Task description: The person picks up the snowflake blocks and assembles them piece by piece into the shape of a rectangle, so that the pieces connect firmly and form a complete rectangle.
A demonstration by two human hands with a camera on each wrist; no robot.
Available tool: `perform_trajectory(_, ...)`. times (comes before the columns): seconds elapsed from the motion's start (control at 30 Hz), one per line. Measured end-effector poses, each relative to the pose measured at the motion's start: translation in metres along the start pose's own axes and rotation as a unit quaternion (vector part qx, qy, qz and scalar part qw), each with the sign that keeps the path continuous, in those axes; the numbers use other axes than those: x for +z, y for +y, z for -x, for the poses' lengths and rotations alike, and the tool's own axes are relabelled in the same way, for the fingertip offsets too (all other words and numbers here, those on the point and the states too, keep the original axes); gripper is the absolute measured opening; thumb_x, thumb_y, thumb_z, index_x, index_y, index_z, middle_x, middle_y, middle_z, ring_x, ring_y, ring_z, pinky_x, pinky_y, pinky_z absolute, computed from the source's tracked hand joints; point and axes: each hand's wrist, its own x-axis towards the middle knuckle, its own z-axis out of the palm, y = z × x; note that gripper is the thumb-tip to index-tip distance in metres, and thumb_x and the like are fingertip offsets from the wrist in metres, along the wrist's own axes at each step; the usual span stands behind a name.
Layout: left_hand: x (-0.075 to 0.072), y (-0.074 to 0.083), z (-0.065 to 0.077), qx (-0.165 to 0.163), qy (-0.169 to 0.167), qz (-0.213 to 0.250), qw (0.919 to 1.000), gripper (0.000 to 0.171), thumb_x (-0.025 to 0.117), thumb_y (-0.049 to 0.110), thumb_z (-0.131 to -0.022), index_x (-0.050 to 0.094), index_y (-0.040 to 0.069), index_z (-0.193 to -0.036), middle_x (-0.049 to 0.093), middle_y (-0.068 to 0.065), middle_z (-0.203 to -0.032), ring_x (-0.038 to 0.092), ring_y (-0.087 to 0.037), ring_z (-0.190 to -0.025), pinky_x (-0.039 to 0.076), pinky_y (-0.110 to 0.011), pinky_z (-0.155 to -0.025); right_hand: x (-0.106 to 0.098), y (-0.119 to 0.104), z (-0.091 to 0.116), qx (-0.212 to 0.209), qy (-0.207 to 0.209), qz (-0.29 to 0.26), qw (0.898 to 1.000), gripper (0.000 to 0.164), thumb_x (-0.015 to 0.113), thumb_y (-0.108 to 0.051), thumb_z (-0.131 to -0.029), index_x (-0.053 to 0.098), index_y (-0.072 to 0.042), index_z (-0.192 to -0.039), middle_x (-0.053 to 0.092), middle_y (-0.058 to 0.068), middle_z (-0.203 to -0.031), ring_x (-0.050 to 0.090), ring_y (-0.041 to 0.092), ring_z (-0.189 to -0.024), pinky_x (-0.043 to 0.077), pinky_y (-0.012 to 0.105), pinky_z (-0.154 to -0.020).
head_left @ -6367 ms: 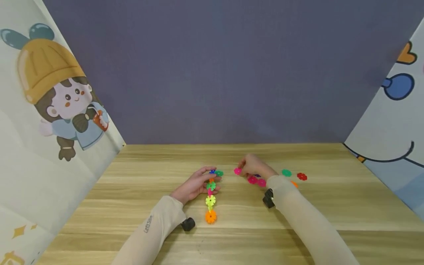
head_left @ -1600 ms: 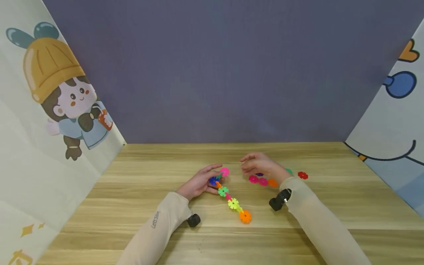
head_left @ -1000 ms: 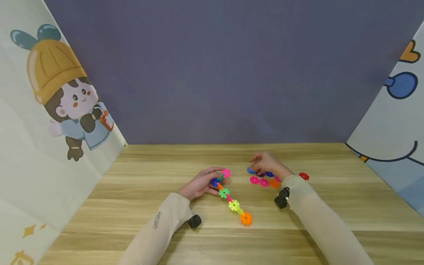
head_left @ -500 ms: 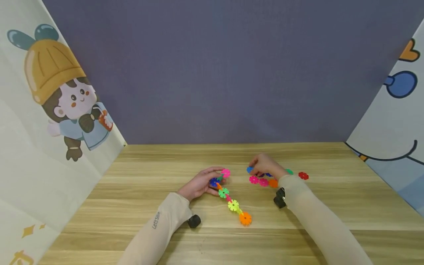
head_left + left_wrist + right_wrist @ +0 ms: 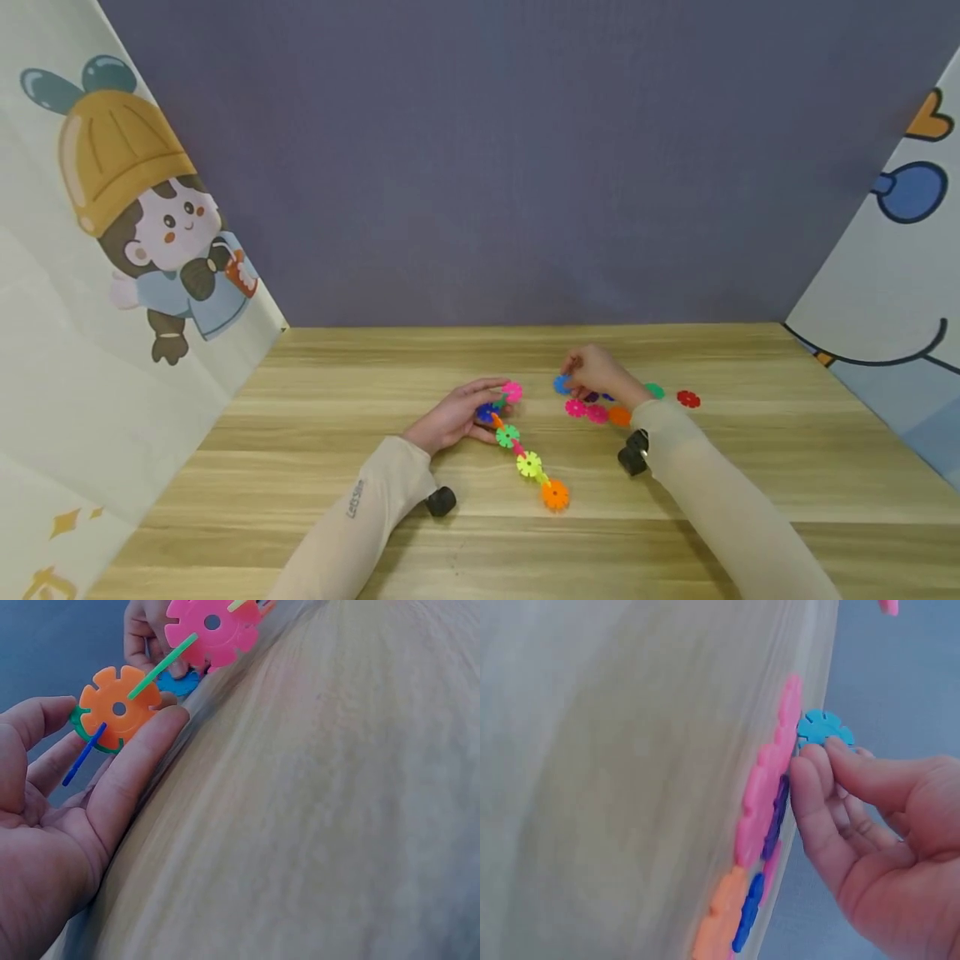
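Note:
My left hand (image 5: 452,415) holds a chain of interlocking notched plastic discs (image 5: 528,464) near its far end. From a pink disc (image 5: 512,392) by the fingertips, the chain slants toward me to an orange disc (image 5: 556,495). In the left wrist view, thumb and fingers sit around a green disc, partly hidden behind an orange one (image 5: 105,696); a blue disc (image 5: 84,754) shows edge-on. My right hand (image 5: 602,374) pinches a light blue disc (image 5: 821,727) between thumb and fingers, at the far side of the loose discs.
Loose discs lie on the wooden table (image 5: 337,500) by my right hand: two pink (image 5: 576,408), an orange (image 5: 619,416), dark blue ones partly under the hand, a green (image 5: 655,391) and a red (image 5: 688,399). A grey-purple panel (image 5: 525,167) stands behind the table.
The pink disc earlier in my right hand now sits at the chain's far end, and the chain slants to the right. My right hand went back to the loose discs and pinched the light blue one.

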Motion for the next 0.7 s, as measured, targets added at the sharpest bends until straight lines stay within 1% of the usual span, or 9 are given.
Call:
perform_trajectory(0.13, 0.001, 0.001, -0.002, -0.002, 0.003, -0.005, 1.0, 0.047, 0.05, 0.016, -0.105, 0.041, 0.009, -0.151, 0.063, -0.021, -0.126, 0.07, -0.019, -0.088, 0.062, -0.034, -0.064, 0.002, -0.001, 0.002, -0.016, -0.001, -0.036, 0.999, 0.007, 0.067, 0.013, -0.086, 0.064, 0.012, -0.092, 0.069, 0.017, -0.081, 0.069, 0.024, -0.062, 0.061, 0.034, -0.057)
perform_trajectory(0.2, 0.001, 0.001, -0.003, -0.004, 0.005, -0.009, 0.9999, 0.047, 0.05, 0.017, -0.105, 0.042, 0.009, -0.151, 0.065, -0.019, -0.122, 0.07, -0.019, -0.086, 0.062, -0.034, -0.063, 0.004, -0.004, 0.003, -0.021, 0.0, -0.047, 0.999, 0.007, 0.067, 0.011, -0.087, 0.064, 0.012, -0.093, 0.069, 0.017, -0.081, 0.07, 0.025, -0.064, 0.062, 0.035, -0.059)
perform_trajectory(0.27, 0.002, 0.002, -0.004, -0.005, 0.008, -0.011, 0.9999, 0.047, 0.051, 0.017, -0.104, 0.043, 0.009, -0.15, 0.067, -0.017, -0.118, 0.07, -0.019, -0.087, 0.062, -0.035, -0.064, 0.005, -0.007, 0.004, -0.018, 0.004, -0.061, 0.998, 0.007, 0.068, 0.01, -0.087, 0.065, 0.01, -0.093, 0.068, 0.015, -0.081, 0.07, 0.026, -0.064, 0.062, 0.036, -0.06)
perform_trajectory(0.37, 0.002, 0.003, -0.005, -0.009, 0.008, -0.012, 0.9999, 0.047, 0.052, 0.018, -0.104, 0.044, 0.009, -0.15, 0.068, -0.015, -0.114, 0.07, -0.02, -0.089, 0.062, -0.037, -0.065, 0.009, -0.012, 0.004, -0.024, 0.014, -0.07, 0.997, 0.008, 0.071, 0.009, -0.085, 0.066, 0.007, -0.091, 0.067, 0.011, -0.078, 0.069, 0.022, -0.064, 0.062, 0.036, -0.061)
perform_trajectory(0.47, 0.001, 0.002, -0.005, -0.01, 0.003, -0.013, 0.9999, 0.046, 0.051, 0.017, -0.104, 0.045, 0.009, -0.149, 0.068, -0.016, -0.116, 0.07, -0.02, -0.09, 0.062, -0.038, -0.066, 0.013, -0.015, 0.002, -0.031, 0.021, -0.076, 0.996, 0.008, 0.073, 0.008, -0.084, 0.067, 0.004, -0.088, 0.067, 0.008, -0.075, 0.068, 0.018, -0.064, 0.062, 0.034, -0.061)
perform_trajectory(0.6, 0.0, 0.002, -0.003, -0.011, -0.008, -0.012, 0.9998, 0.046, 0.05, 0.016, -0.105, 0.044, 0.008, -0.149, 0.066, -0.019, -0.121, 0.069, -0.022, -0.094, 0.062, -0.038, -0.068, 0.017, -0.018, -0.001, -0.04, 0.006, -0.094, 0.995, 0.007, 0.072, 0.008, -0.085, 0.068, 0.003, -0.087, 0.067, 0.007, -0.075, 0.069, 0.018, -0.068, 0.063, 0.037, -0.066)
perform_trajectory(0.7, -0.001, 0.002, -0.004, -0.014, -0.008, -0.009, 0.9998, 0.045, 0.05, 0.017, -0.105, 0.045, 0.008, -0.149, 0.066, -0.02, -0.121, 0.068, -0.023, -0.099, 0.062, -0.037, -0.069, 0.019, -0.019, -0.002, -0.044, -0.008, -0.111, 0.993, 0.006, 0.072, 0.01, -0.085, 0.068, 0.005, -0.086, 0.068, 0.008, -0.076, 0.069, 0.021, -0.07, 0.063, 0.04, -0.069)
